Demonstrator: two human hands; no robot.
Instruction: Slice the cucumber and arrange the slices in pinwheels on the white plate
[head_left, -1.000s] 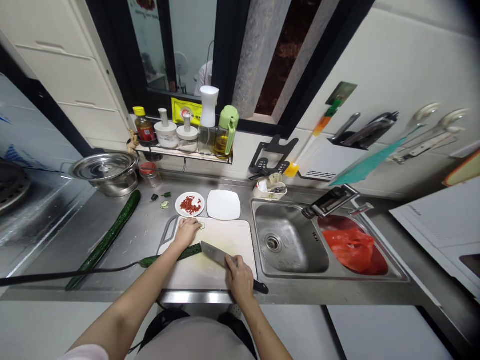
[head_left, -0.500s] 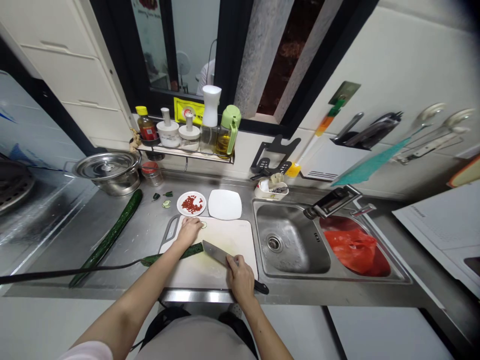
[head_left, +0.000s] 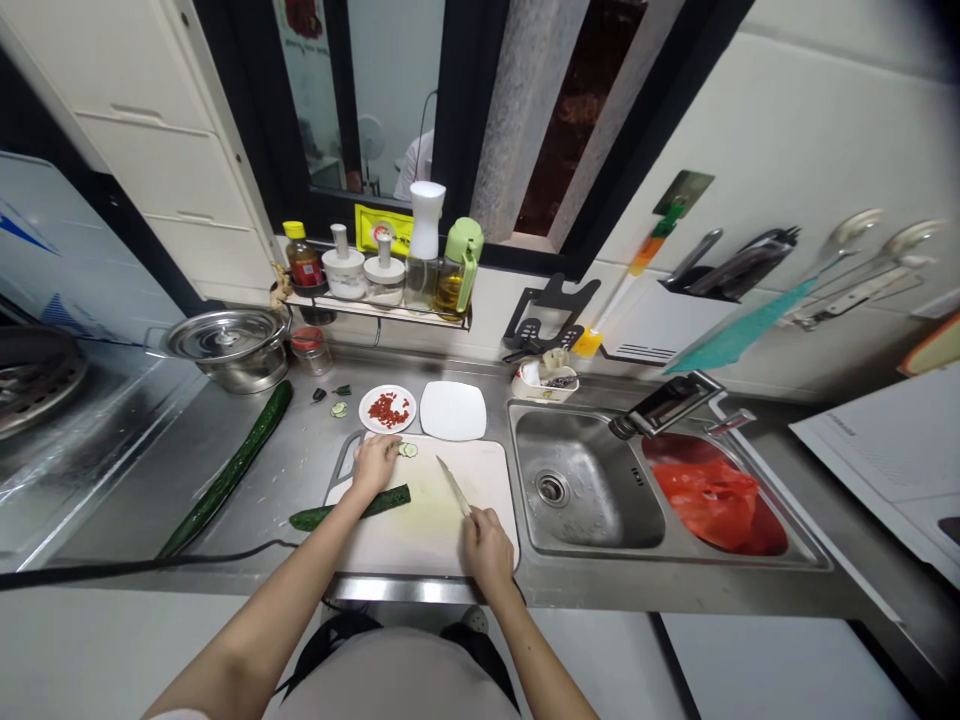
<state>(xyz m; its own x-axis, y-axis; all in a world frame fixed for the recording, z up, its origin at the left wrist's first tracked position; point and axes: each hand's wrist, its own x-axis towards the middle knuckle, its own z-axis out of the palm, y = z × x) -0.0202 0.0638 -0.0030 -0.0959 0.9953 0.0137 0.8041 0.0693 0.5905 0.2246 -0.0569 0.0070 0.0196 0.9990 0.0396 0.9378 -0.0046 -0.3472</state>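
Glare streaks the steel counter (head_left: 187, 440); edges look stretched.

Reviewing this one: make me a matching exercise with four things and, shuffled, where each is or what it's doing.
1. left hand
2. right hand
3. cut cucumber
4. red bag

A. in a sink basin
B. grips the knife
C. lies partly on the cutting board
D. at the cucumber slices

Pairs: 1-D, 2-B, 3-C, 4-A
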